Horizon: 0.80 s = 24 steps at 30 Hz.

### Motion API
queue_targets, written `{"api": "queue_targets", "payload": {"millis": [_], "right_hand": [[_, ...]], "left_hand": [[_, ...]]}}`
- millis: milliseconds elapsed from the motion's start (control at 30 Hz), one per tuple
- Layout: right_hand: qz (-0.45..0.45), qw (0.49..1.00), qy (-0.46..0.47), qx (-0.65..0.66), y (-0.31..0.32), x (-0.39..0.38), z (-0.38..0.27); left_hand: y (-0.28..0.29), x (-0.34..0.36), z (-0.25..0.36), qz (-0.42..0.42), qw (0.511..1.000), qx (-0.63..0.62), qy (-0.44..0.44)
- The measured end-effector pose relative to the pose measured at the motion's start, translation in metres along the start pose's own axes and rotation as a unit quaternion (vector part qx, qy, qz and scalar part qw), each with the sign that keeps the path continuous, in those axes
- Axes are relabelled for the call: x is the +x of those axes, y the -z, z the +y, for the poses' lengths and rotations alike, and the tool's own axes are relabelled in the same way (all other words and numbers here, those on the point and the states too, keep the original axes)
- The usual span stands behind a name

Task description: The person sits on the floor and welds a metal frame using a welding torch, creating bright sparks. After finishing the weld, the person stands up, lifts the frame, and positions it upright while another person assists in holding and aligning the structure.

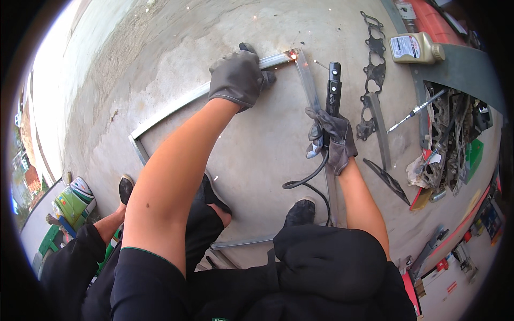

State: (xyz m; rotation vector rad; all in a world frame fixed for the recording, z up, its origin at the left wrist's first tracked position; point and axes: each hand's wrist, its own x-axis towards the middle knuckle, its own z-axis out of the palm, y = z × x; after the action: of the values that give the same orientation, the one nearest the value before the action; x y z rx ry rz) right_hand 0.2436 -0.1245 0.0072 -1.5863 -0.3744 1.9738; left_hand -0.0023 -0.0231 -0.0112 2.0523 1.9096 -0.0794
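Observation:
My left hand, in a dark grey glove, grips the upper bar of a metal frame lying on the concrete floor. My right hand, gloved too, is closed around a black welding electrode holder, which points away from me. A short, pale electrode sticks out of its head toward the frame's far right corner, apart from it. At that corner a weld spot glows orange. From the holder's grip a black cable loops down toward my foot.
To the right lie a dark manifold gasket, a flat metal strip and a black blade-like piece. Beyond them are a beige oil bottle and a heap of engine parts. Another person's foot and a colourful bucket are at left.

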Motion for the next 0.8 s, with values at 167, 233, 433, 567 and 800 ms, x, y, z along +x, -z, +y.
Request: {"api": "queue_targets", "payload": {"millis": [167, 233, 433, 567, 800], "right_hand": [[0.024, 0.998, -0.047, -0.018, -0.005, 0.008, -0.006], [0.044, 0.997, -0.054, -0.025, -0.009, 0.009, -0.006], [0.08, 0.994, -0.06, -0.037, -0.016, 0.01, -0.007], [0.064, 0.996, -0.058, -0.021, -0.015, 0.009, -0.009], [-0.007, 1.0, -0.012, -0.009, -0.009, -0.002, -0.01]], "left_hand": [[-0.007, -0.004, -0.003, 0.051, 0.998, -0.011, -0.029], [-0.009, -0.003, -0.003, 0.019, 1.0, 0.009, -0.001], [-0.004, -0.003, 0.0, 0.008, 1.0, -0.007, -0.004], [0.015, 0.0, 0.004, -0.069, 0.995, -0.048, 0.057], [0.1, -0.112, -0.032, -0.187, 0.968, 0.118, -0.12]]}}
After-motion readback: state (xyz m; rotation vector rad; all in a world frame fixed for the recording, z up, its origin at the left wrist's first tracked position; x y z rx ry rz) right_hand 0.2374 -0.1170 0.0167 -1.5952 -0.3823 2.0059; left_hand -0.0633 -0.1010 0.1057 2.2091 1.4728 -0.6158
